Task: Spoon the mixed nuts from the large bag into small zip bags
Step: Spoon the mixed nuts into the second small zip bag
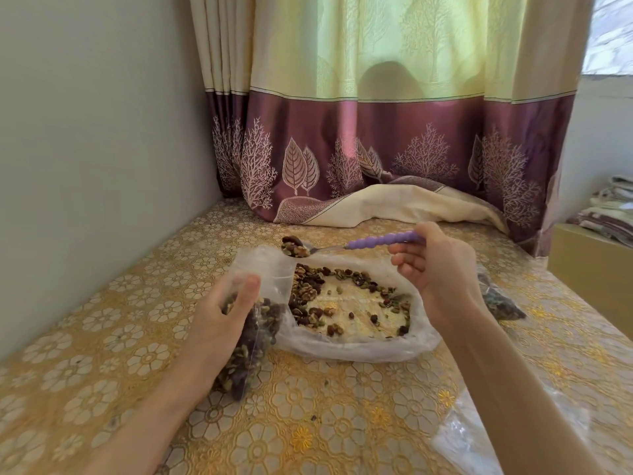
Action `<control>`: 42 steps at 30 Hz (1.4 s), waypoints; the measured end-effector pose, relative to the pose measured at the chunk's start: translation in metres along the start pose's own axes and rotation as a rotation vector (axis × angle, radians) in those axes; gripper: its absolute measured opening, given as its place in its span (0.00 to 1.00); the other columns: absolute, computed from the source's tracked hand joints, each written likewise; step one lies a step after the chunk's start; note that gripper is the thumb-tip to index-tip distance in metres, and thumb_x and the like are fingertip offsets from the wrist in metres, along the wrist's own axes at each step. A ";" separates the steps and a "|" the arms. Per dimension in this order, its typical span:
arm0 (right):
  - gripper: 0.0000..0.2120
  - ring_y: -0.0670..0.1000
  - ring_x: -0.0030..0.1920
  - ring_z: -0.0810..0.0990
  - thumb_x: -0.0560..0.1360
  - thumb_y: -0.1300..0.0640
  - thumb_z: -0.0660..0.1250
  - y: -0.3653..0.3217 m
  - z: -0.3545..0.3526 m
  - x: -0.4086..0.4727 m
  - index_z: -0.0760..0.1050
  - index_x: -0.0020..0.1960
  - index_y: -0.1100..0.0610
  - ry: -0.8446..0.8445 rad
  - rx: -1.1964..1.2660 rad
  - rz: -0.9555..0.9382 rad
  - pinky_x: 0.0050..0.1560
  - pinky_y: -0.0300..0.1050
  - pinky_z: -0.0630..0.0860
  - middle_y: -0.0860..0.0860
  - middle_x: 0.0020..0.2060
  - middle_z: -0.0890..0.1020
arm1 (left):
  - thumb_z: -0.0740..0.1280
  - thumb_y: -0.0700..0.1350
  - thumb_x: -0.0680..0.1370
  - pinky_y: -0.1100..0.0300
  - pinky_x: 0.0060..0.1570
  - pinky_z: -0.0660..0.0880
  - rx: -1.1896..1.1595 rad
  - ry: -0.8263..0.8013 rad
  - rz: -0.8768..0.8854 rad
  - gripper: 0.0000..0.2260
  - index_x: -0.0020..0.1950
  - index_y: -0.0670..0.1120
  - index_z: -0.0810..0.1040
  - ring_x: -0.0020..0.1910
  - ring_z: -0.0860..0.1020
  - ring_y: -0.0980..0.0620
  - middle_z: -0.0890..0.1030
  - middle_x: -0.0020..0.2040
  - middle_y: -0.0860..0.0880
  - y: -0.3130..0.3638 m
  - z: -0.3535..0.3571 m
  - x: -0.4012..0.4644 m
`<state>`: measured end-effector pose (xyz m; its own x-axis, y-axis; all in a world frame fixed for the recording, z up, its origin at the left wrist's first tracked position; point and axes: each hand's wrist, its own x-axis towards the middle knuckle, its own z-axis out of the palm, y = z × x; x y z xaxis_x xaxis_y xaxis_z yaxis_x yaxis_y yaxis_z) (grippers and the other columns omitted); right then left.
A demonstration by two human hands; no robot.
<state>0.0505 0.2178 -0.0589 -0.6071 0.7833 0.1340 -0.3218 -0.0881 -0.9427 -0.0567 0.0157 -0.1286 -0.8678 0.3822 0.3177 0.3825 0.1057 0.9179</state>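
The right hand (433,269) pinches the purple-handled metal spoon (346,246); the left hand (219,313) grips the soft, floppy clear zip bag (253,323), best held near its mouth.

Glossy embossed plastic tablecloth (102,389), clear filmy plastic large bag (359,351), shiny metal spoon (342,246) with smooth plastic handle, satin curtain (394,132)

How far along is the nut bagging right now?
Done: one filled small bag lies behind the right hand, and the large bag is mostly emptied. In hand: the left hand holds a partly filled zip bag while the right hand carries a loaded spoon toward its mouth. Left: the scattered nuts in the large bag, then sealing.
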 end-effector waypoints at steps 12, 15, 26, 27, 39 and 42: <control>0.13 0.48 0.30 0.77 0.80 0.62 0.57 -0.017 0.023 -0.033 0.77 0.42 0.61 -0.425 -0.092 -0.287 0.30 0.36 0.75 0.51 0.32 0.84 | 0.63 0.79 0.55 0.48 0.49 0.76 -0.185 -0.017 -0.066 0.30 0.44 0.59 0.78 0.46 0.80 0.45 0.83 0.42 0.52 0.000 -0.001 0.001; 0.12 0.50 0.31 0.78 0.79 0.62 0.59 -0.016 0.022 -0.029 0.79 0.42 0.61 -0.373 -0.056 -0.273 0.30 0.38 0.74 0.52 0.31 0.83 | 0.62 0.79 0.55 0.39 0.58 0.71 -0.188 -0.007 -0.026 0.41 0.51 0.47 0.77 0.51 0.77 0.38 0.79 0.50 0.38 0.002 -0.002 -0.001; 0.17 0.43 0.24 0.75 0.81 0.57 0.58 0.011 -0.006 -0.001 0.77 0.37 0.61 -0.006 -0.312 -0.334 0.25 0.33 0.71 0.46 0.24 0.81 | 0.58 0.68 0.68 0.65 0.43 0.67 -0.144 0.070 -0.055 0.15 0.44 0.61 0.76 0.39 0.72 0.63 0.76 0.39 0.59 0.000 -0.001 -0.001; 0.17 0.42 0.23 0.75 0.80 0.56 0.59 0.015 -0.008 0.000 0.77 0.37 0.61 0.007 -0.380 -0.351 0.25 0.32 0.71 0.45 0.23 0.80 | 0.57 0.68 0.68 0.65 0.43 0.66 -0.141 0.069 -0.052 0.14 0.44 0.63 0.76 0.38 0.71 0.63 0.74 0.39 0.59 0.000 -0.001 -0.001; 0.22 0.41 0.24 0.76 0.81 0.58 0.59 0.039 0.002 -0.003 0.79 0.29 0.55 -0.088 -0.392 -0.072 0.25 0.32 0.73 0.45 0.25 0.82 | 0.56 0.65 0.70 0.69 0.45 0.65 -0.142 0.065 -0.016 0.16 0.49 0.60 0.75 0.43 0.73 0.77 0.77 0.42 0.74 -0.002 0.000 0.002; 0.28 0.43 0.26 0.78 0.81 0.58 0.59 0.043 0.006 -0.007 0.82 0.24 0.51 -0.172 -0.299 0.040 0.28 0.33 0.75 0.48 0.26 0.83 | 0.56 0.65 0.70 0.68 0.45 0.65 -0.152 0.067 -0.013 0.16 0.49 0.60 0.76 0.43 0.73 0.77 0.77 0.42 0.74 -0.001 0.000 0.001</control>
<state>0.0367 0.2048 -0.0984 -0.7363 0.6658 0.1206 -0.0833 0.0877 -0.9927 -0.0585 0.0160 -0.1294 -0.8935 0.3193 0.3159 0.3230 -0.0317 0.9459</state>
